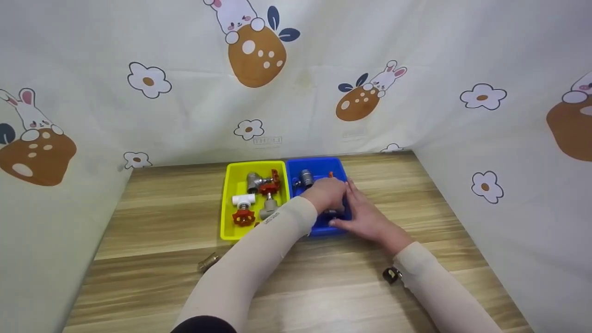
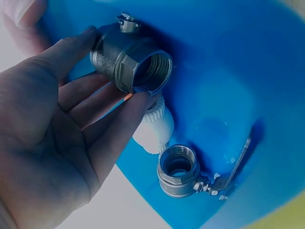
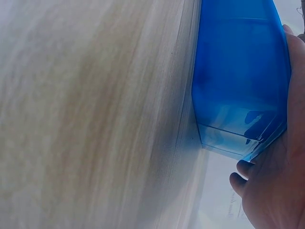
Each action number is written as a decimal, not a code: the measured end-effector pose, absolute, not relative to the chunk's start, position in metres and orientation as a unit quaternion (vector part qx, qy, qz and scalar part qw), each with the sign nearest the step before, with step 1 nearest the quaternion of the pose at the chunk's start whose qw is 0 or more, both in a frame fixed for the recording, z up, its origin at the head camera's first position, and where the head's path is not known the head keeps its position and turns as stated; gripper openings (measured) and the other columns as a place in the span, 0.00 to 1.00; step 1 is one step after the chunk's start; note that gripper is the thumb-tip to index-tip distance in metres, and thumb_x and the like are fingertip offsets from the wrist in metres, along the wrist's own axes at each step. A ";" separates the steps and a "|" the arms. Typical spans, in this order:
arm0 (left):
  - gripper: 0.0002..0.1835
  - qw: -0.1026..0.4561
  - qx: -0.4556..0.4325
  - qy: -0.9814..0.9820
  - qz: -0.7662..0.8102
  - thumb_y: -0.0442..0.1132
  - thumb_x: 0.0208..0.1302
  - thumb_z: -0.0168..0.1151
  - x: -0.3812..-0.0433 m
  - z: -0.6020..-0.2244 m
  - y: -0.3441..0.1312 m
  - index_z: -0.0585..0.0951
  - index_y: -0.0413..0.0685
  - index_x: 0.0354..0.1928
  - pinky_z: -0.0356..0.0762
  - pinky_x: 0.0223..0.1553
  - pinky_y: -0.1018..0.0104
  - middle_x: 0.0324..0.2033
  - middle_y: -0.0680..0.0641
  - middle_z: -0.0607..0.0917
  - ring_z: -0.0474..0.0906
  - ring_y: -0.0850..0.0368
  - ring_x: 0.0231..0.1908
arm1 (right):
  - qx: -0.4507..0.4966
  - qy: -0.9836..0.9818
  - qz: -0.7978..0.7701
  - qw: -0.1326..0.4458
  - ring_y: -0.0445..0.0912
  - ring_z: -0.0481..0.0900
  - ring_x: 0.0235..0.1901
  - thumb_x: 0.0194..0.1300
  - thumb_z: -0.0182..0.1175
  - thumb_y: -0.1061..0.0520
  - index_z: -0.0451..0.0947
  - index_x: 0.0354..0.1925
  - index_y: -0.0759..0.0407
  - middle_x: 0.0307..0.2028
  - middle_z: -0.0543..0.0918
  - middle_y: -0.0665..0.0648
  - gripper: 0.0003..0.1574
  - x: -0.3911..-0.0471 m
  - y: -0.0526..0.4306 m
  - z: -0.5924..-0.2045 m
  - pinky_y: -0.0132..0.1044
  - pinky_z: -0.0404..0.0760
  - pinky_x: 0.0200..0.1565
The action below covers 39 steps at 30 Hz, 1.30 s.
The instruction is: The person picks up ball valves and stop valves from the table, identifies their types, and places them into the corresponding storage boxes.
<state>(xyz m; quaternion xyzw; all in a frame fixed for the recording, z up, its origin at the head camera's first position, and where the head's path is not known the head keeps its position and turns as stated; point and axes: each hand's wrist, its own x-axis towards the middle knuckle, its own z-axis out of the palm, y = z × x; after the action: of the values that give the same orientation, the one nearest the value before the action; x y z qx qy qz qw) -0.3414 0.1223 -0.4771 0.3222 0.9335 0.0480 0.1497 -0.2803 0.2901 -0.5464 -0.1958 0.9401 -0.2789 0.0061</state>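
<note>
Inside the blue tray (image 1: pixel 314 161), my left hand (image 1: pixel 329 193) pinches a grey metal ball valve (image 2: pixel 131 62) between thumb and fingers, its threaded opening facing outward. Just below it in the left wrist view is a white ribbed fitting (image 2: pixel 157 131), partly covered by my fingers. A second metal ball valve (image 2: pixel 177 174) with a lever handle lies on the tray floor. My right hand (image 1: pixel 367 219) rests along the tray's right side, fingers straight against the wall and thumb toward the near corner.
A yellow tray (image 1: pixel 225 208) adjoins on the left, holding several valves, among them a white one with a red handwheel (image 1: pixel 243 217). A brass fitting (image 1: pixel 208 262) lies on the wooden table (image 1: pixel 152 222) by my left sleeve. Near the right cuff sits a small dark piece (image 1: pixel 391 275). Printed cloth walls (image 1: pixel 194 115) surround the table.
</note>
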 end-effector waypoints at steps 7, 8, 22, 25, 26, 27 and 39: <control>0.29 0.165 0.311 0.934 0.069 0.54 0.75 0.74 -0.343 -0.471 0.112 0.85 0.47 0.71 0.76 0.73 0.48 0.66 0.43 0.88 0.84 0.47 0.59 | -0.196 0.943 -0.270 0.016 0.65 0.42 0.87 0.67 0.69 0.21 0.37 0.89 0.65 0.89 0.37 0.68 0.82 -0.280 0.291 -0.546 0.62 0.51 0.83; 0.28 0.165 0.312 0.933 0.068 0.54 0.75 0.74 -0.343 -0.470 0.110 0.86 0.47 0.69 0.76 0.73 0.47 0.64 0.43 0.89 0.85 0.47 0.58 | -0.196 0.942 -0.270 0.016 0.65 0.42 0.87 0.67 0.69 0.21 0.37 0.89 0.66 0.89 0.37 0.68 0.82 -0.280 0.291 -0.546 0.62 0.51 0.83; 0.27 0.136 0.362 0.920 0.062 0.57 0.78 0.69 -0.322 -0.436 0.055 0.87 0.47 0.67 0.62 0.80 0.37 0.58 0.46 0.91 0.85 0.46 0.63 | -0.186 0.945 -0.266 0.027 0.66 0.42 0.87 0.67 0.69 0.21 0.36 0.90 0.65 0.90 0.36 0.65 0.83 -0.279 0.289 -0.546 0.65 0.52 0.82; 0.27 0.131 0.358 0.921 0.074 0.57 0.78 0.70 -0.317 -0.425 0.035 0.87 0.47 0.67 0.74 0.74 0.46 0.57 0.46 0.91 0.84 0.47 0.59 | -0.177 0.946 -0.270 0.030 0.66 0.42 0.87 0.68 0.71 0.25 0.37 0.90 0.64 0.90 0.36 0.64 0.81 -0.279 0.289 -0.545 0.66 0.51 0.82; 0.27 0.127 0.358 0.921 0.082 0.56 0.77 0.70 -0.316 -0.422 0.027 0.87 0.47 0.67 0.78 0.70 0.48 0.56 0.47 0.91 0.85 0.48 0.57 | -0.173 0.946 -0.271 0.032 0.66 0.42 0.87 0.68 0.72 0.26 0.37 0.90 0.63 0.90 0.36 0.64 0.80 -0.279 0.288 -0.545 0.67 0.51 0.82; 0.27 0.126 0.356 0.922 0.089 0.56 0.77 0.70 -0.314 -0.419 0.019 0.87 0.48 0.68 0.82 0.66 0.50 0.55 0.48 0.91 0.84 0.50 0.55 | -0.170 0.947 -0.272 0.034 0.66 0.42 0.87 0.68 0.72 0.27 0.37 0.90 0.63 0.90 0.36 0.63 0.80 -0.279 0.288 -0.546 0.67 0.51 0.82; 0.21 0.085 0.331 0.922 0.184 0.51 0.78 0.71 -0.293 -0.410 -0.075 0.88 0.48 0.64 0.85 0.59 0.50 0.53 0.48 0.91 0.86 0.50 0.52 | -0.167 0.949 -0.268 0.029 0.68 0.42 0.86 0.68 0.73 0.27 0.37 0.90 0.63 0.90 0.36 0.64 0.81 -0.281 0.289 -0.548 0.66 0.51 0.82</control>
<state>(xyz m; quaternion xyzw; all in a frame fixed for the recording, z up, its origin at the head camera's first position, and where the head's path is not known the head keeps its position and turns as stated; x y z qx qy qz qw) -0.2930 -0.0747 -0.4100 0.3308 0.9216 0.1844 0.0847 -0.2807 0.2885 -0.5483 -0.1667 0.9485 -0.2678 0.0291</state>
